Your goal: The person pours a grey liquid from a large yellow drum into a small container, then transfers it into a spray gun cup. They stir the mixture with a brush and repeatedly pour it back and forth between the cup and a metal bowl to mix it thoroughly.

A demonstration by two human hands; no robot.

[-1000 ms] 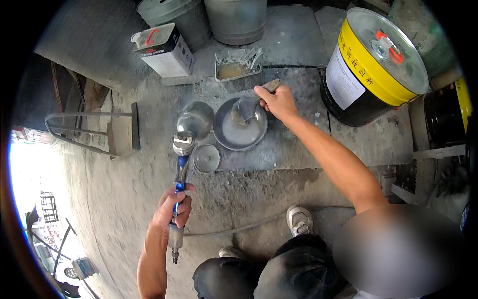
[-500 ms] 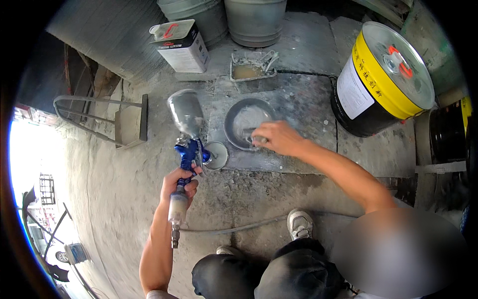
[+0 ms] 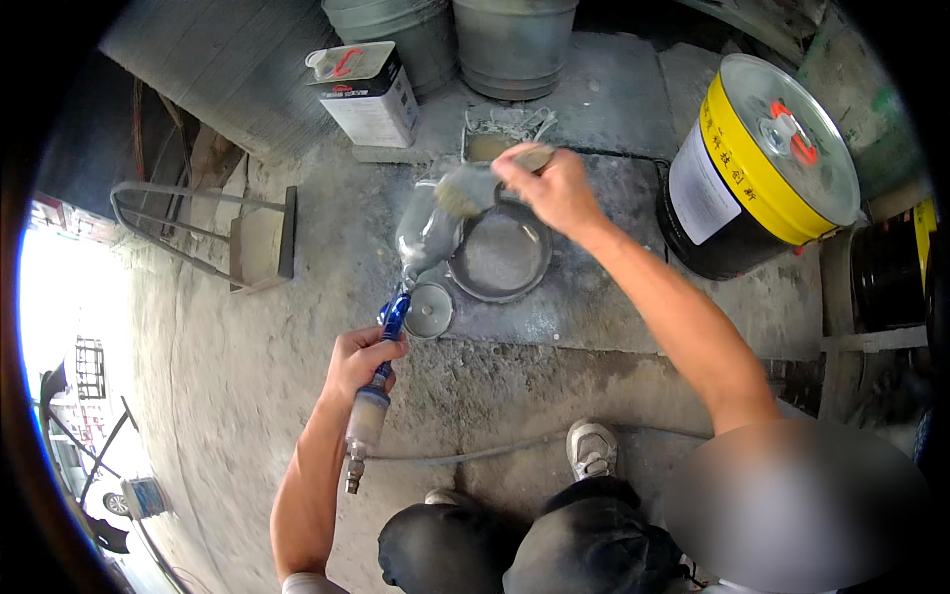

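My left hand point(image 3: 366, 362) is closed around the blue handle of a spray gun point(image 3: 394, 315), held upright with its silver cup point(image 3: 426, 238) uppermost. My right hand point(image 3: 556, 193) grips a paintbrush point(image 3: 457, 201), its pale bristles at the cup's upper end; whether they touch it is hard to tell. Below the brush, to the right of the cup, lies a round grey pan point(image 3: 496, 295) with a grey coating inside. Beside the gun, a small round lid point(image 3: 429, 312) rests on the slab.
Behind the pan stands a tray point(image 3: 468, 150) of murky liquid, partly hidden by my right hand. A rectangular metal can point(image 3: 381, 109) and grey buckets point(image 3: 515, 54) are at the back. A yellow-black drum point(image 3: 727, 188) stands right, a metal frame point(image 3: 262, 238) left. A hose point(image 3: 445, 459) crosses the floor.
My right hand has lifted the brush out of the pan and brought it up and left to the cup. The spray gun has turned, its cup shifting right toward the pan.
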